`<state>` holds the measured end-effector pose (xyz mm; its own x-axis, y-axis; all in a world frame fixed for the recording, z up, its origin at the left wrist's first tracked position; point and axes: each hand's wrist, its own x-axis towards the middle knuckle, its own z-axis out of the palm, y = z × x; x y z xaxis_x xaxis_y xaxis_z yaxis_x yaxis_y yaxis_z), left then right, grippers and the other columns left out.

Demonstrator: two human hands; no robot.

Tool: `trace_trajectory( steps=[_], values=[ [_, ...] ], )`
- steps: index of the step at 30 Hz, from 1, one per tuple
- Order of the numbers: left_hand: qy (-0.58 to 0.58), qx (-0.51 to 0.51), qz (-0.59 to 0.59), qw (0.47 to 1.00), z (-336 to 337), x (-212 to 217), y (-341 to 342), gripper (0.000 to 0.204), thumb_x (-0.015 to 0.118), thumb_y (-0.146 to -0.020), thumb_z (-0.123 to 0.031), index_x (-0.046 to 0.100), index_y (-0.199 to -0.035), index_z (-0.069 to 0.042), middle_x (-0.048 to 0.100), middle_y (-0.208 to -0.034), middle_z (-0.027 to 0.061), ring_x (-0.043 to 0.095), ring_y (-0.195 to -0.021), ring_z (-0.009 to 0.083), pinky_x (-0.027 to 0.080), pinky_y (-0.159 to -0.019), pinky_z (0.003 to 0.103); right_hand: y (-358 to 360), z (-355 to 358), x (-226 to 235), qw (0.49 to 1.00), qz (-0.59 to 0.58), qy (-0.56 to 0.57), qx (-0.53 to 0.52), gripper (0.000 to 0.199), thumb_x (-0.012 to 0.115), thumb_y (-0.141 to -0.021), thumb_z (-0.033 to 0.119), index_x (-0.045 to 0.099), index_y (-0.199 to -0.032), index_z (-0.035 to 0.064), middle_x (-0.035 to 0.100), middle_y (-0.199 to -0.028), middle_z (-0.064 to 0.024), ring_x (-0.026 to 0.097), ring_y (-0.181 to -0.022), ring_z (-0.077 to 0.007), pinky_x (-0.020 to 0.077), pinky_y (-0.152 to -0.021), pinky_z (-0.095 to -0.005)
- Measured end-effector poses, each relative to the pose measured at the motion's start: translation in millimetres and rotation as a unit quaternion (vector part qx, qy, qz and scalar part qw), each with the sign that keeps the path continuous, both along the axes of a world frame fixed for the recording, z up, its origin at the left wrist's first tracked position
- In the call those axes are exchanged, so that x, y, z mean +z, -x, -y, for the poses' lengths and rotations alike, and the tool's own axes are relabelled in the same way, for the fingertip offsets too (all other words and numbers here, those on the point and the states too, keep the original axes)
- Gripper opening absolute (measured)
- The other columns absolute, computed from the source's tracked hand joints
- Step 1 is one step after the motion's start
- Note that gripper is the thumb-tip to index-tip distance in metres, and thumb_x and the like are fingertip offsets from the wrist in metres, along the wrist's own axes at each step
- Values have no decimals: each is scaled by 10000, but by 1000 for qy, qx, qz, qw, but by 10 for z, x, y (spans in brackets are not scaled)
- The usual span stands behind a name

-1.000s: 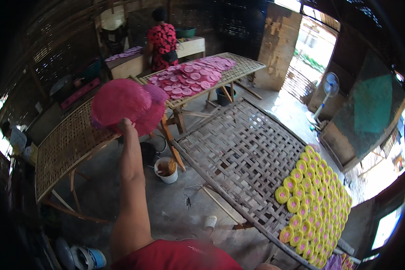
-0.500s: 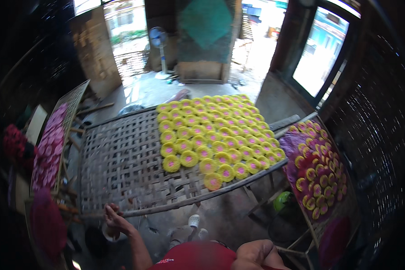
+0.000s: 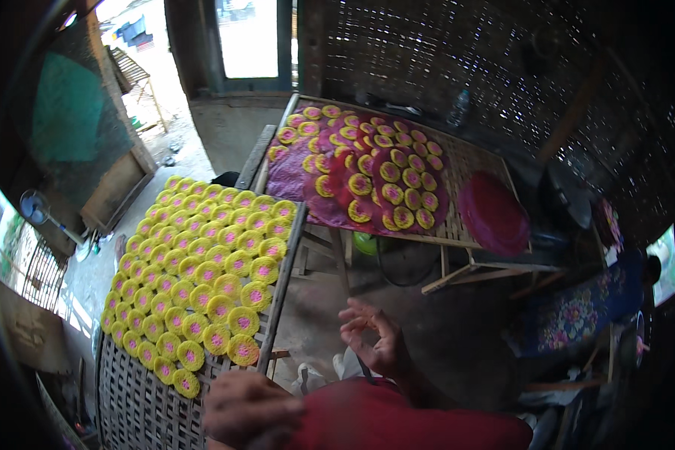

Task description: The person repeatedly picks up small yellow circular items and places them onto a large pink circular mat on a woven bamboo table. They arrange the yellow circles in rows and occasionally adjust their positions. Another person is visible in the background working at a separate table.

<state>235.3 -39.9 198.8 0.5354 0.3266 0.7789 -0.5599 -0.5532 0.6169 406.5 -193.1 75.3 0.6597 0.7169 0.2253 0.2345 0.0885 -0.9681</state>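
Yellow discs (image 3: pixel 243 321) with pink centres are laid in close rows on the woven rack (image 3: pixel 142 405), left side; lower edge of the layout is ragged, bare weave below it. Left hand (image 3: pixel 251 409) is seen just below that edge; blurred, so contact and grip cannot be told. Right hand (image 3: pixel 375 341) is raised in front of the body, fingers parted, nothing seen in it. More discs (image 3: pixel 360 184) are spread on a purple sheet (image 3: pixel 281 180) over the woven-topped desk (image 3: pixel 465 161) ahead, many overlapping; a dark red rounded bundle (image 3: pixel 493 212) is placed at that desk's right end.

Handling, as judged: discs look stringy, probably damaged if pinched hard, so support from underneath with spread fingers is advised. Overlapped ones are best freed singly, no dragging. If set down, discs should be kept flat, rims meeting, not stacked. Forearms should be kept clear of the laid rows.
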Motion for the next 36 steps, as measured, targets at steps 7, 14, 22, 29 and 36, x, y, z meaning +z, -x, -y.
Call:
trace_trajectory(
  steps=[7, 14, 22, 29, 36],
  values=[
    [-227, -170, 66, 957, 155, 720, -1079, 295, 622, -899, -132, 693, -1151, 4, 770, -979, 188, 663, -616, 149, 456, -507, 206, -678, 13, -248, 994, -57, 36, -89, 473, 721, -932, 108, 583, -1375, 16, 717, -1144, -101, 697, -896, -135, 556, -786, -282],
    [-292, -292, -40, 910, 373, 212, -2704, 526, 617, -840, -184, 639, -1333, -2, 718, -1060, 167, 722, -881, 233, 583, -742, 341, -2236, 11, -860, 983, 37, 58, -168, 372, 716, -946, 168, 650, -1286, 32, 744, -1051, -96, 726, -897, -172, 573, -784, -306],
    [-54, 150, -392, 906, -390, -1769, -5026, 574, 786, -855, -153, 598, -1393, -85, 683, -1295, 157, 646, -1204, 331, 520, -1005, 415, -4900, 536, -2066, 807, 93, 461, -358, 510, 718, -932, 322, 594, -1348, 55, 675, -1263, -194, 668, -1130, -377, 542, -938, -476],
    [-97, 263, -452, 847, -1130, -2843, -5660, 643, 731, -847, -199, 520, -1420, 4, 643, -1273, 218, 610, -1180, 374, 494, -1008, 455, -5437, 442, -2494, 794, 136, 466, -366, 502, 759, -889, 332, 617, -1252, 15, 659, -1237, -224, 635, -1155, -402, 517, -972, -493],
    [-87, 308, -385, 865, -1199, -3092, -6029, 465, 759, -827, -170, 621, -1251, -41, 665, -1143, 174, 627, -1097, 362, 497, -932, 476, -5486, 364, -2630, 802, 18, 448, -395, 303, 752, -870, 278, 677, -1081, 74, 722, -988, -154, 698, -961, -368, 549, -824, -473]
  ],
)
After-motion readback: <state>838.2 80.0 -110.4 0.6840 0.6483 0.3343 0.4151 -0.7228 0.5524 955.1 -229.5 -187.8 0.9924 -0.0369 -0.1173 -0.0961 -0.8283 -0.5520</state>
